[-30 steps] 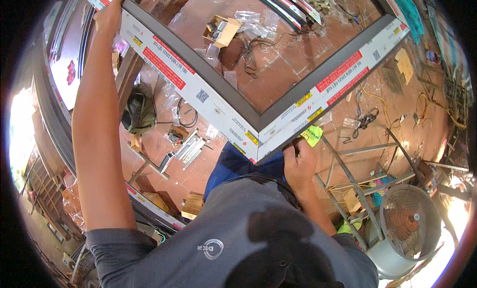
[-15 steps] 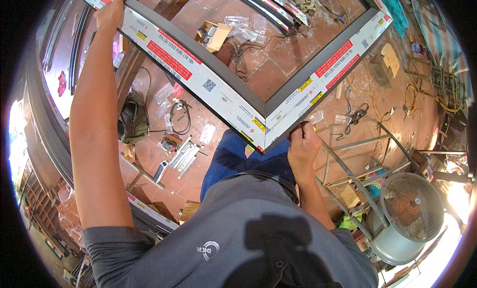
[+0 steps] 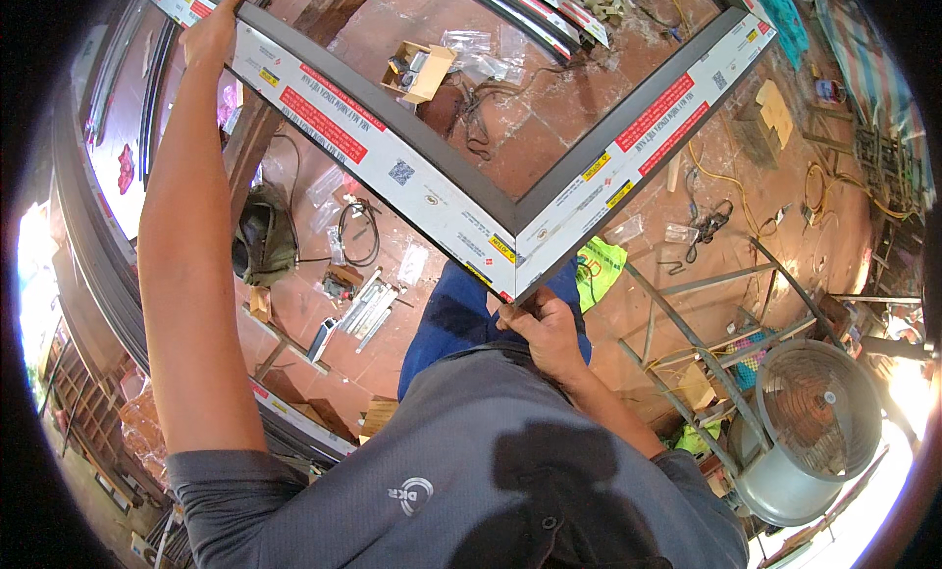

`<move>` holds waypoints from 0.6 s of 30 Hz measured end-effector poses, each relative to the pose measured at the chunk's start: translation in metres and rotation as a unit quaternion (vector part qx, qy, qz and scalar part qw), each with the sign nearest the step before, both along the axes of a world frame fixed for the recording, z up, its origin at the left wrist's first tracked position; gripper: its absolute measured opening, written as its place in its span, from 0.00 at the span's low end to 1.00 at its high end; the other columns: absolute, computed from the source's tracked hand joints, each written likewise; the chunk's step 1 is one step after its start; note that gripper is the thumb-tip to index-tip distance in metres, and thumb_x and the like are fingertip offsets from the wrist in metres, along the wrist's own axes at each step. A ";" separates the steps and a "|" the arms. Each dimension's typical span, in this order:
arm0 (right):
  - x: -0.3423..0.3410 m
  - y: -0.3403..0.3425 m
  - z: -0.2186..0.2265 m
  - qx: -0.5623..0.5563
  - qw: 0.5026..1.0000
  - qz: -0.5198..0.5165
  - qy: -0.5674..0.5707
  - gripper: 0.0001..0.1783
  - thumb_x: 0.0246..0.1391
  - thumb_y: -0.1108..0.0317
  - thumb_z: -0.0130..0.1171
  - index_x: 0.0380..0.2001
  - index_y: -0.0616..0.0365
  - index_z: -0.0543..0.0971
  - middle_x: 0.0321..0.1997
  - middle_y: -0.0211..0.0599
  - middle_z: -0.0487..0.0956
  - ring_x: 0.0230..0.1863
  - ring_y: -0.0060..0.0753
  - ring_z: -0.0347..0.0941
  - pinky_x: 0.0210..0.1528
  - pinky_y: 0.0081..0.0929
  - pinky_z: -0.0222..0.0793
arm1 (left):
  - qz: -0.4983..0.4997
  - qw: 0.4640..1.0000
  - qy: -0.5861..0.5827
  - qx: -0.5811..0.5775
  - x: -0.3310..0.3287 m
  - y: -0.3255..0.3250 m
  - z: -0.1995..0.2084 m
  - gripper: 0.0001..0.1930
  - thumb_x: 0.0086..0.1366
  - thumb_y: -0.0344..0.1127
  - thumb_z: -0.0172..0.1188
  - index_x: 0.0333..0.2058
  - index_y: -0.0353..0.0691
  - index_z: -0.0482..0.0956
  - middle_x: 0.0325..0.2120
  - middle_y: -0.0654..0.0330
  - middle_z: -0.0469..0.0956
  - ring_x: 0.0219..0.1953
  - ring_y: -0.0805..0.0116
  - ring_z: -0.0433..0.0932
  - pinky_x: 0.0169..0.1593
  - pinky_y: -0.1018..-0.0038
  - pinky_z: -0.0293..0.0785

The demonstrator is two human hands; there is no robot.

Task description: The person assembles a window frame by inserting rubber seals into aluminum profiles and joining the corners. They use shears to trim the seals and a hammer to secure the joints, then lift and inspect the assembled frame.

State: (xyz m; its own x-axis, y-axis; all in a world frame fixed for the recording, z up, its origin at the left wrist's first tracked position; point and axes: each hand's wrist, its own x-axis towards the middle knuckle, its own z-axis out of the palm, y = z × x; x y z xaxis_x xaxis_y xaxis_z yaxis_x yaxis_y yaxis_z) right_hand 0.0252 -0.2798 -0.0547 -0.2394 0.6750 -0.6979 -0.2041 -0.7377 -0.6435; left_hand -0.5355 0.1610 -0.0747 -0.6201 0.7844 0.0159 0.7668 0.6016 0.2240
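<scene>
A large dark grey window or door frame [image 3: 422,130] is held up in front of me, one mitred corner pointing at my waist. White protective film with red and yellow labels covers its outward faces. My left hand [image 3: 213,29] grips the long left-hand bar near the top left, its fingers wrapped over the edge. Right at the near corner, my right hand [image 3: 546,334] is closed, with thumb and fingertips against the corner's underside. Part of its fingers is hidden by the frame.
An open cardboard box [image 3: 424,72] and cables lie on the tiled floor beyond the frame. A large drum fan [image 3: 816,412] and a metal stand [image 3: 702,348] are at the right. A dark bag [image 3: 265,237] and white strips [image 3: 368,309] lie left; more profiles [image 3: 520,20] lie far off.
My right hand has slid left and down from the right bar's underside to the corner tip. The frame has shifted slightly left. A yellow-green cloth now shows beside the corner.
</scene>
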 end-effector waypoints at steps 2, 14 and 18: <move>0.008 0.005 -0.001 0.016 0.998 0.052 0.008 0.15 0.68 0.68 0.61 0.52 0.66 0.79 0.43 0.37 0.83 0.42 0.29 0.79 0.51 0.28 0.76 | 0.003 1.000 -0.020 0.013 0.010 0.002 0.002 0.60 0.52 0.82 0.58 0.65 0.29 0.74 0.63 0.31 0.72 0.67 0.44 0.73 0.70 0.61 0.66; -0.016 0.067 -0.033 -0.023 0.896 -0.438 0.073 0.59 0.59 0.14 0.38 0.73 0.53 0.65 0.69 0.43 0.74 0.70 0.49 0.69 0.74 0.50 0.61 | 0.054 0.984 -0.152 0.076 0.058 -0.025 0.029 0.70 0.49 0.73 0.70 0.68 0.10 0.57 0.69 0.29 0.63 0.69 0.43 0.70 0.70 0.63 0.65; -0.037 0.071 -0.017 0.024 0.898 -0.395 0.190 0.57 0.59 0.14 0.40 0.77 0.44 0.59 0.75 0.33 0.67 0.73 0.44 0.65 0.75 0.47 0.61 | 0.050 0.979 -0.177 0.087 0.050 -0.042 0.030 0.70 0.49 0.70 0.73 0.68 0.08 0.53 0.68 0.31 0.66 0.68 0.44 0.71 0.70 0.65 0.66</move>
